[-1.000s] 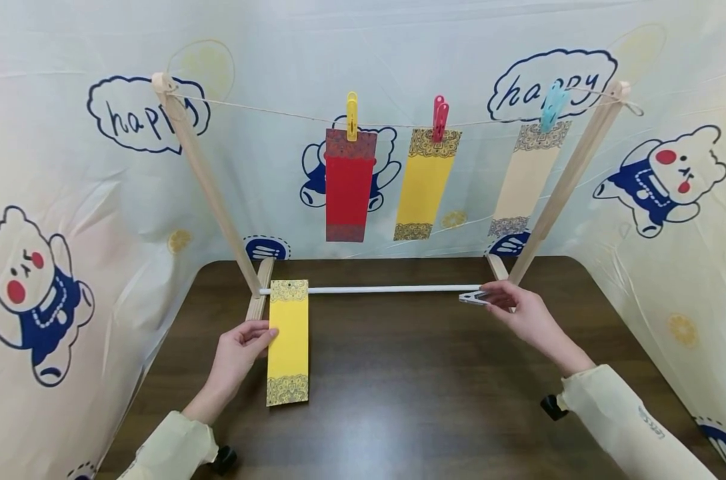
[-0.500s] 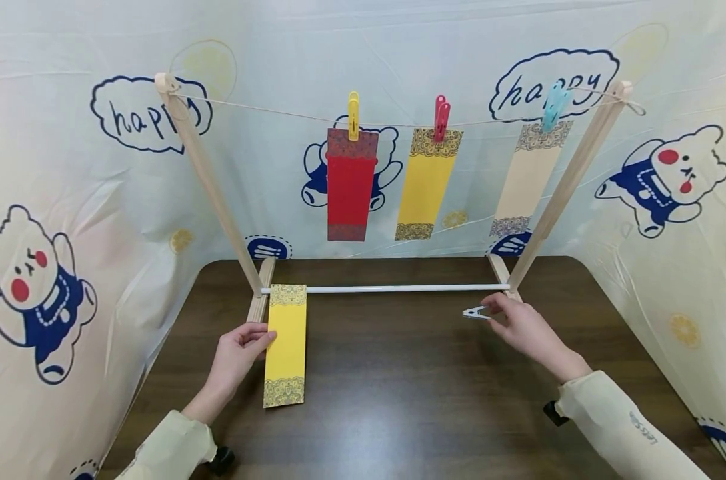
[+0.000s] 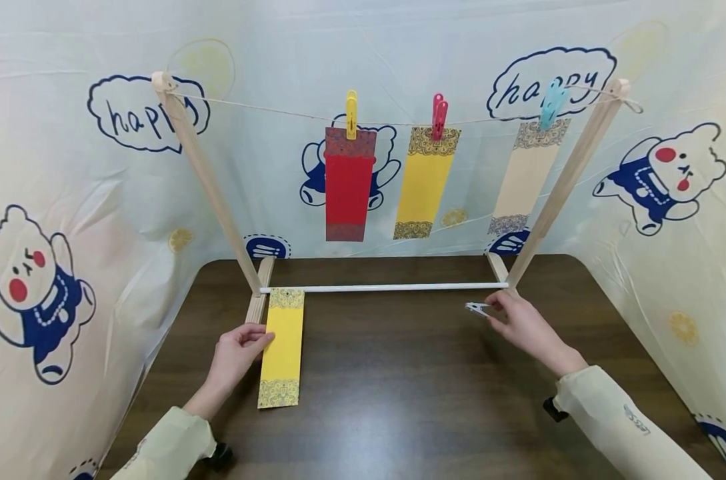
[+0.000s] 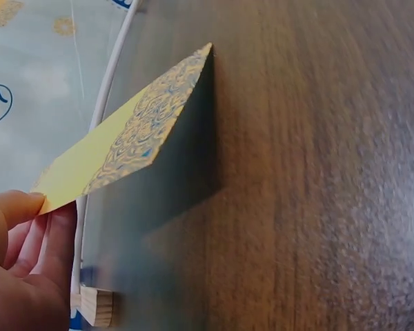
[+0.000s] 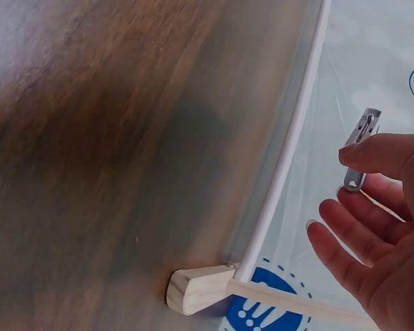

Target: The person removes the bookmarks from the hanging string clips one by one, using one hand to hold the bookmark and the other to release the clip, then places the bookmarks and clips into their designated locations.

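Observation:
My left hand (image 3: 237,351) pinches the left edge of a yellow paper bookmark (image 3: 283,347) with dark lace-like bands at both ends. In the left wrist view the bookmark (image 4: 124,138) tilts above the table, its shadow below. Between thumb and fingertips, my right hand (image 3: 527,330) holds a small grey clothespin (image 3: 476,309) near the frame's right foot. The right wrist view shows that clothespin (image 5: 362,148) under the thumb, with the other fingers spread loosely. Three bookmarks hang from a string: a red one (image 3: 347,187) on the left, a yellow one (image 3: 425,187) mid-line, a beige one (image 3: 525,183) on the right.
A wooden frame has a left post (image 3: 209,187), a right post (image 3: 569,180) and a white bar (image 3: 399,288) low across it. Yellow (image 3: 351,115), red (image 3: 439,117) and blue (image 3: 553,105) clothespins grip the string. Behind the dark table (image 3: 387,413) hangs a printed cloth (image 3: 279,40).
The left hand's bookmark has lowered slightly, its bottom end swinging left. My right hand has moved down a little with the grey clothespin, away from the white bar.

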{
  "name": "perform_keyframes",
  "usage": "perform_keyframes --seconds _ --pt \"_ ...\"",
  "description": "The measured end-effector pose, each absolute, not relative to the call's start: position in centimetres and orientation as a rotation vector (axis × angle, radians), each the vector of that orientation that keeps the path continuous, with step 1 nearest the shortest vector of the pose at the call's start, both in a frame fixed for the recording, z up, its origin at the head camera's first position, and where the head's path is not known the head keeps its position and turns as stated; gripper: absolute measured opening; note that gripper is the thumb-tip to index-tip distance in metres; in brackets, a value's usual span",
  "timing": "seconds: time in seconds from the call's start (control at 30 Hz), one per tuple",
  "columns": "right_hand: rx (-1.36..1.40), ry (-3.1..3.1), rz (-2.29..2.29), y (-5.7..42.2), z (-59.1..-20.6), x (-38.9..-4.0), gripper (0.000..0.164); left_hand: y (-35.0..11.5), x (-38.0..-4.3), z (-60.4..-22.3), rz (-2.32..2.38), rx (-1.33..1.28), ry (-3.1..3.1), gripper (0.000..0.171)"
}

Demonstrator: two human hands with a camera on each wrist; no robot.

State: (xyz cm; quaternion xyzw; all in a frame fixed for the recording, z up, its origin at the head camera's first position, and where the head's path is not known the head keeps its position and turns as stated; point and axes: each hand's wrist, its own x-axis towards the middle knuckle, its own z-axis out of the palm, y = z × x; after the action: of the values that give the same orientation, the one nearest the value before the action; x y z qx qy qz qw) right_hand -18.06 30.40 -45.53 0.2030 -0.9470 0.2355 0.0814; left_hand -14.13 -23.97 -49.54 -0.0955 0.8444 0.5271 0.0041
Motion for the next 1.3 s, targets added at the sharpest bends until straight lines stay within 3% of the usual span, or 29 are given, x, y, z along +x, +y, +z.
perform_keyframes --seconds 0.93,1.3 --pt "0.578 -2.996 0.656 31.5 -47.4 -18.2 0.022 -24.9 -15.3 -50.7 1.134 -0.163 2.938 0.021" --pt "0.714 -2.996 0.611 32.0 -47.9 -18.6 0.021 -25.1 -15.8 -50.6 1.068 -0.100 2.924 0.017"
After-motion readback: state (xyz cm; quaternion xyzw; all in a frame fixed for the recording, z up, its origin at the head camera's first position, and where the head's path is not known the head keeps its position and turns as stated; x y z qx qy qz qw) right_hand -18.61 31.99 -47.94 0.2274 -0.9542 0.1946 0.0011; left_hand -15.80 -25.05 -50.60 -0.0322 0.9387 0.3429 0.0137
